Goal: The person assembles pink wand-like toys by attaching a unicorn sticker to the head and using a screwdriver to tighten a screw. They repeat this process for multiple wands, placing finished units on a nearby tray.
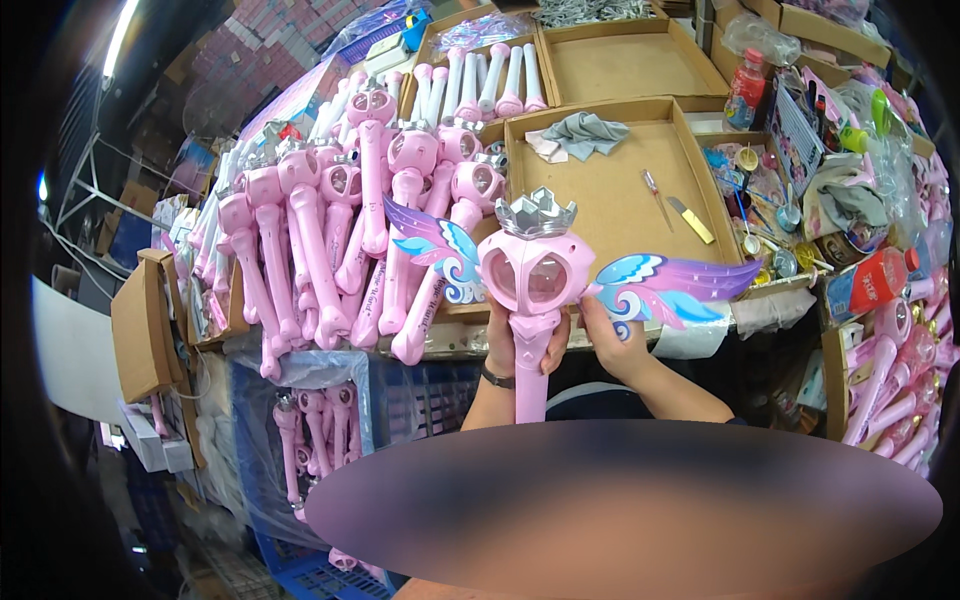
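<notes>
A pink toy wand [533, 340] stands upright in front of me, with a silver crown [537, 213] on its round, windowed head. My left hand [500, 348] is wrapped round its neck, just under the head. A purple and blue wing [437, 248] sticks out from the head's left side. On the right side is a matching wing [675, 290], its inner end against the head. My right hand [612, 338] is closed at that inner end, thumb and fingers pinching it. The exact joint between wing and head is partly hidden by the fingers.
Many pink wands [300, 230] lie piled to the left. A shallow cardboard tray [600, 215] holds a grey cloth [583, 135], a screwdriver [655, 195] and a yellow-handled knife [690, 220]. Below left stands a blue crate [265, 450] with more wands. Red bottles [868, 284] and paint pots stand at right.
</notes>
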`<state>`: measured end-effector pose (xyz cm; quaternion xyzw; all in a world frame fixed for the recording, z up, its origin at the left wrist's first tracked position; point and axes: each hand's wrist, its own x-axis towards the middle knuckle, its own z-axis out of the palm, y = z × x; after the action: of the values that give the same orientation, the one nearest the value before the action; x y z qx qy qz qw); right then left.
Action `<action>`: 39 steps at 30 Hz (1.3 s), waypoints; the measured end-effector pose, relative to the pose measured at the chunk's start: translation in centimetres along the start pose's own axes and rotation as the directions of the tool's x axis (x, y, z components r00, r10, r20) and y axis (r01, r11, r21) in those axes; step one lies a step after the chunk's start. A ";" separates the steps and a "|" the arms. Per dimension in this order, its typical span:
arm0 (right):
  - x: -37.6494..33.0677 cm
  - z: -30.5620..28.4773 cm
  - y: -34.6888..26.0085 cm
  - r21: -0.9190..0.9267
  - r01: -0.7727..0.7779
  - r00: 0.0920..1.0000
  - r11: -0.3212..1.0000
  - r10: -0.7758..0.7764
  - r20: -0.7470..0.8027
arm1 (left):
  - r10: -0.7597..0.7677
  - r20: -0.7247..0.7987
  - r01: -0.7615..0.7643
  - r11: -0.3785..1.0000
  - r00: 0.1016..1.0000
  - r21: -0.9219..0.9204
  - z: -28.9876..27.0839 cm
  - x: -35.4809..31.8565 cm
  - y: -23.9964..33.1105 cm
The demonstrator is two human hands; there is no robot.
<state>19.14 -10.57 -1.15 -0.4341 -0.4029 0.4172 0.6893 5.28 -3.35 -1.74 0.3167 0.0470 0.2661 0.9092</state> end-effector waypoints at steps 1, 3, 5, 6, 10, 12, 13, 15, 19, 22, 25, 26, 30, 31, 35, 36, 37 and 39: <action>0.0 -0.3 -0.2 -0.003 -0.014 1.000 1.000 0.015 0.017 | 0.002 0.007 -0.002 1.000 1.000 -0.017 0.0 0.0 -0.1; 0.0 -0.4 -0.4 -0.038 0.020 0.998 0.999 -0.018 0.062 | -0.012 0.045 0.014 0.998 0.999 -0.060 0.1 0.0 -0.2; 0.0 -0.2 -0.4 -0.120 0.110 0.994 0.987 -0.106 0.038 | -0.018 0.012 0.019 0.999 1.000 -0.037 0.1 0.0 -0.4; 0.0 -0.1 -0.3 -0.106 0.122 0.992 0.987 -0.120 0.028 | -0.017 -0.006 0.017 1.000 1.000 -0.019 0.1 0.0 -0.5; 0.4 -0.1 0.0 -0.002 0.016 0.998 1.000 -0.016 0.067 | -0.032 -0.020 0.030 0.996 0.999 -0.078 0.2 0.3 -0.4; 0.8 -0.5 0.2 0.107 -0.085 0.991 0.991 0.073 0.116 | 0.010 0.022 -0.008 0.994 1.000 -0.106 0.1 0.3 -0.2; 1.1 -0.6 0.4 0.083 -0.112 0.987 0.990 0.101 0.124 | 0.026 -0.046 -0.026 1.000 0.999 -0.006 0.1 0.3 -0.1; 1.6 -0.7 0.9 0.043 -0.130 0.988 0.991 0.126 0.092 | 0.077 -0.148 -0.055 0.987 0.986 0.150 -0.1 0.1 0.0; 2.0 -0.5 2.4 -0.025 -0.257 0.961 0.966 0.258 0.094 | 0.079 -0.201 -0.032 0.974 0.976 0.226 -0.1 0.4 0.9; 1.0 0.7 3.6 0.083 -0.070 0.977 0.994 0.051 0.207 | 0.198 -0.232 -0.136 0.957 0.952 0.255 0.8 2.0 2.6; -0.7 0.9 3.9 -0.168 -0.247 0.771 0.954 0.299 0.562 | 0.422 0.133 -0.440 0.881 0.897 0.171 1.6 5.2 4.8; -0.7 0.4 3.5 -0.181 -0.564 0.611 0.806 0.554 0.565 | 0.407 0.017 -0.391 0.865 0.913 0.315 1.7 6.0 4.9; 4.5 -3.3 -0.1 -0.319 -0.184 0.975 0.930 0.215 0.064 | 0.609 -0.015 -0.417 0.560 0.793 0.716 1.1 6.2 3.5; 6.6 -4.4 -1.5 -0.397 -0.092 0.996 0.913 0.091 -0.023 | 0.641 0.074 -0.429 0.419 0.764 0.800 0.7 5.4 2.9; 15.2 -6.9 -5.6 -0.195 0.439 0.825 0.877 -0.480 -0.300 | 0.499 -0.067 -0.213 0.483 0.864 0.849 -0.2 1.3 0.2; 16.5 -7.8 -6.4 -0.292 0.290 0.885 0.911 -0.372 -0.280 | 0.466 -0.080 -0.197 0.515 0.881 0.834 -0.1 0.7 -0.4; 17.6 -8.4 -6.8 -0.389 0.117 0.938 0.914 -0.231 -0.260 | 0.436 -0.101 -0.183 0.561 0.894 0.807 0.1 0.1 -0.8; 18.0 -8.8 -5.7 -0.439 0.045 0.936 0.898 -0.191 -0.294 | 0.491 0.092 -0.241 0.247 0.866 0.939 0.4 -1.4 -0.9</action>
<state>34.36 2.20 5.06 -0.6117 -0.3889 0.1974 0.6601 4.55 -4.86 -2.07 0.7448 0.2141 0.4292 0.4639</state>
